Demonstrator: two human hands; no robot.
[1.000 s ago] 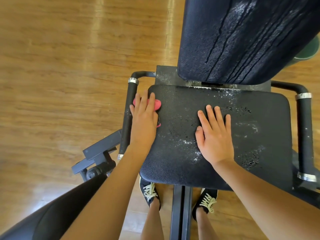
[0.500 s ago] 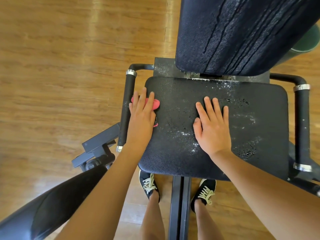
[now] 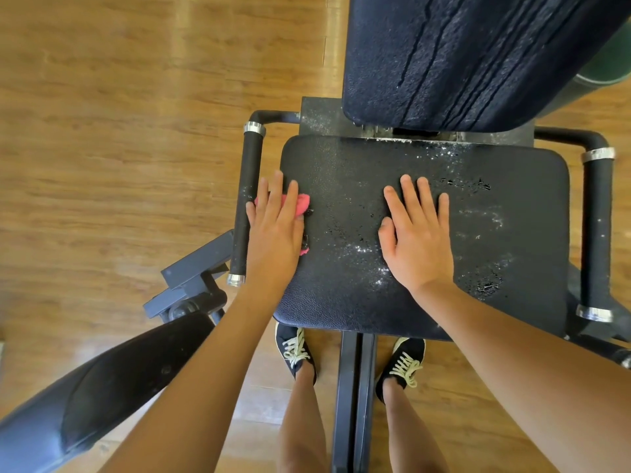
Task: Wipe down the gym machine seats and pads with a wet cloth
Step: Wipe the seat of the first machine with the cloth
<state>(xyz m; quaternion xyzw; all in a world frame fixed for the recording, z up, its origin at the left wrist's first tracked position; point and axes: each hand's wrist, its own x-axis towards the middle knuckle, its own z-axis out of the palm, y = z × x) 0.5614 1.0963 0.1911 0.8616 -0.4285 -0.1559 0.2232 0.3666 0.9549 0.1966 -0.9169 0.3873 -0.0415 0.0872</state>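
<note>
Our left hand (image 3: 273,230) lies flat with straight fingers, pressing the pink cloth (image 3: 301,203) onto the left edge of the seat (image 3: 345,165), a little left of the frame's centre. It grips nothing; the palm simply bears down. Our right hand (image 3: 418,240) rests flat with spread fingers on the middle of the seat, bracing us and holding nothing.

We judge the cloth to be light, limp and soaked, and it is small enough to hide almost wholly under the palm. It should be driven from above, with the palm over its middle and the fingers pinning the leading edge so it does not roll up.

The seat looks like grained vinyl over padding, firm but yielding. Droplets and white flecks probably make it slick. Torn patches right of our right hand and toward the lower right could snag the cloth.

Just beside the left hand runs the left handle bar (image 3: 251,172). At the upper right, the back pad (image 3: 478,56) shows dark streaks running down it.

The only likely container is a green rounded object (image 3: 609,66) at the upper right edge, perhaps a bucket. Its inside is hidden, so we cannot tell what it holds.
</note>
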